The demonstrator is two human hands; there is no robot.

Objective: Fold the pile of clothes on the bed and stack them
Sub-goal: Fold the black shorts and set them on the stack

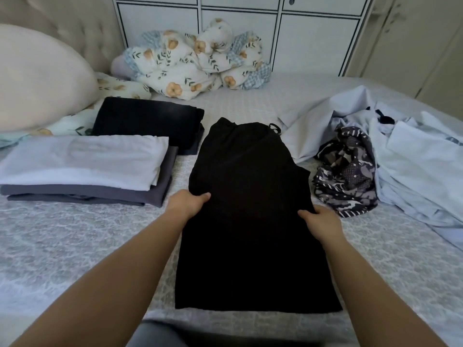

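Note:
A black garment with thin straps lies lengthwise on the bed in front of me. My left hand grips its left edge about halfway up, thumb on top. My right hand grips the right edge at the same height. To the left sits a folded stack with a white piece on grey ones. Behind it lies a folded black pile. On the right lie unfolded clothes: a dark patterned piece and pale blue and white garments.
A large cream pillow fills the far left. A bundled floral duvet sits at the head of the bed against a white cabinet. The bed cover is grey with a lace-like pattern.

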